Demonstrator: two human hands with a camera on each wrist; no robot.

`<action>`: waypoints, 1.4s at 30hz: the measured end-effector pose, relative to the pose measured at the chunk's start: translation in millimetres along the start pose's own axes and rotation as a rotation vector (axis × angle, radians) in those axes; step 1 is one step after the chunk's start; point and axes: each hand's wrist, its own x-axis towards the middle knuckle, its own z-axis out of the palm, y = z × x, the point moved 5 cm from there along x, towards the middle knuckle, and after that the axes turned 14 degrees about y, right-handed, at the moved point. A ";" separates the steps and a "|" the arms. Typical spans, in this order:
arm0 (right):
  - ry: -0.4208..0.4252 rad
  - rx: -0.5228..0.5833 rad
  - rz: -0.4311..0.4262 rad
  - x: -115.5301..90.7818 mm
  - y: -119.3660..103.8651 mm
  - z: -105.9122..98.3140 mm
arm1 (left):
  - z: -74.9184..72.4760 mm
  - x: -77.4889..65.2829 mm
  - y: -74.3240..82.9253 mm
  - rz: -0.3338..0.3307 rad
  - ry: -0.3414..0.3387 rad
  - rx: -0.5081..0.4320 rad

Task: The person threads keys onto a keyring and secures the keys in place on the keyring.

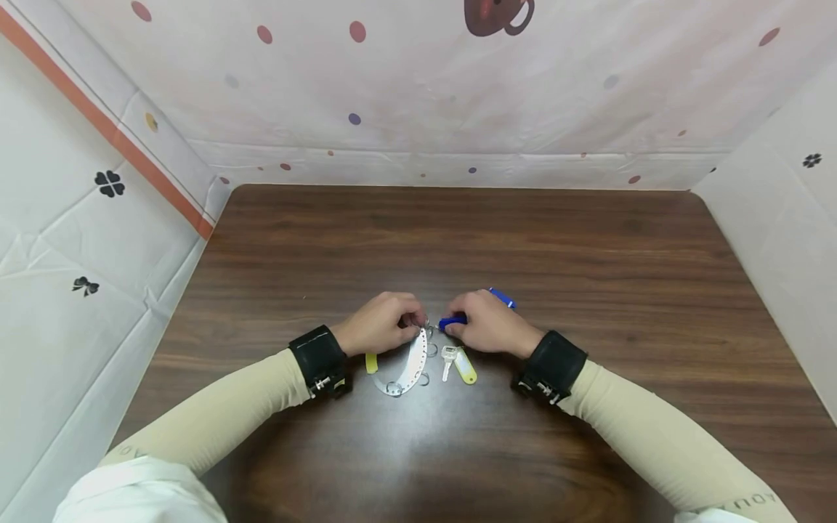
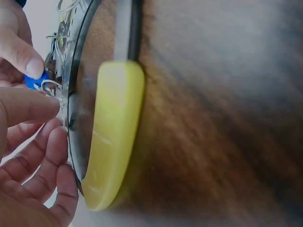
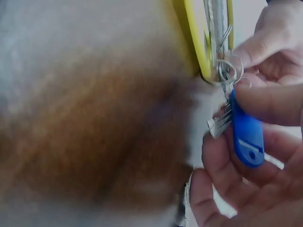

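Observation:
My left hand pinches a small metal ring at the upper end of a curved silver band. The band has a row of holes, and several rings hang along it; a yellow grip is on its left side. Close on the right, my right hand holds a blue key tag between thumb and fingers. A toothed metal key hangs beside that tag, against the curled fingers. In the right wrist view, the tag's top meets the ring at my left fingertips.
A silver key with a yellow tag lies on the brown wooden table, right of the band. Just past my right hand lies another blue tag. Patterned white cloth stands behind the table and along both sides.

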 end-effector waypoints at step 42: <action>-0.244 0.350 0.181 -12.5 -11.6 19.9 | 15.1 -10.2 -2.6 -0.281 -0.259 -0.543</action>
